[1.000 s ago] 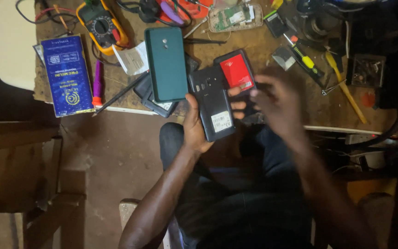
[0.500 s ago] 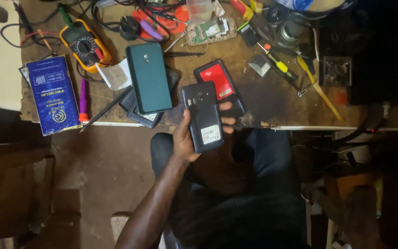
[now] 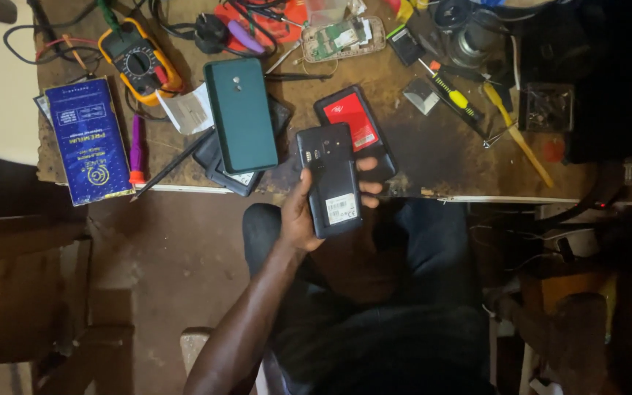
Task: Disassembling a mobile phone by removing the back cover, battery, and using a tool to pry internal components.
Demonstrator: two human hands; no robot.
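Note:
My left hand (image 3: 303,213) grips a black phone (image 3: 329,179), back side up, with a white sticker low on it. I hold it over my lap, just at the front edge of the workbench (image 3: 433,157). My right hand is out of view. Just beyond the held phone lies a black phone with a red battery (image 3: 355,124). A dark green phone (image 3: 241,104) rests on top of other dark phones (image 3: 221,170) to the left.
On the bench are a blue box (image 3: 89,139), a yellow multimeter (image 3: 139,62), a pink-handled tool (image 3: 137,150), a circuit board on a tray (image 3: 339,38), yellow-handled screwdrivers (image 3: 456,96) and tangled cables. Brown floor lies left of my knees.
My right hand, at the phone a second ago, has left the view. The left hand keeps the black phone, shifting it slightly.

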